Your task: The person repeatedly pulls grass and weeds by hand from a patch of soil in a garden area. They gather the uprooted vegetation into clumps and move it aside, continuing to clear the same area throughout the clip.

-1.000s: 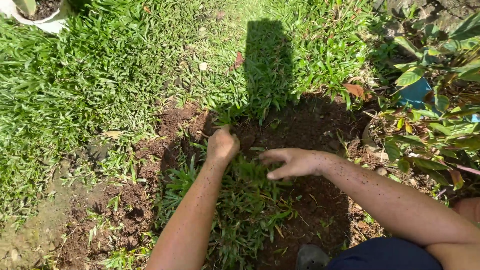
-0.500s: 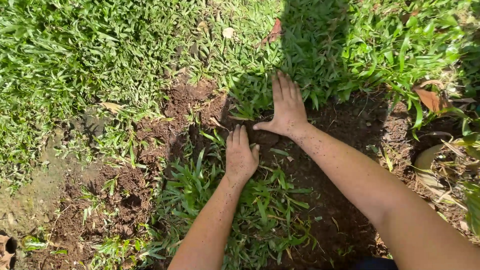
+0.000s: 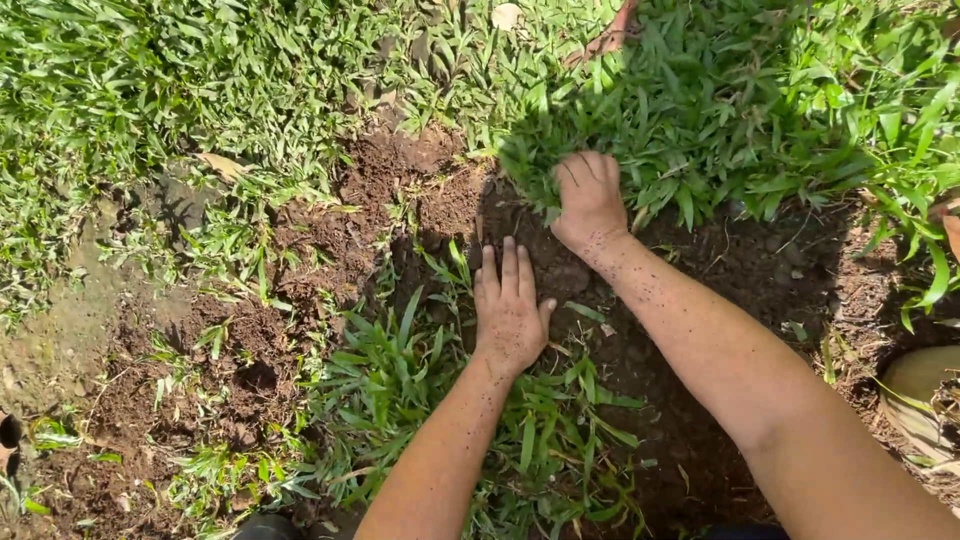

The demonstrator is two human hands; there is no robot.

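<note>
Head | left hand [image 3: 510,310] flat on grass clump [image 3: 440,400] | right hand [image 3: 590,200] – lawn edge [image 3: 690,150]

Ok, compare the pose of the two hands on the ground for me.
The left hand lies flat, palm down, fingers straight and spread on the grass clump and soil; the right hand is curled, fingers bent into the lawn grass. The left hand sits nearer the body, the right hand reaches farther out. Both are bare, speckled with soil, and touching the ground.
</note>
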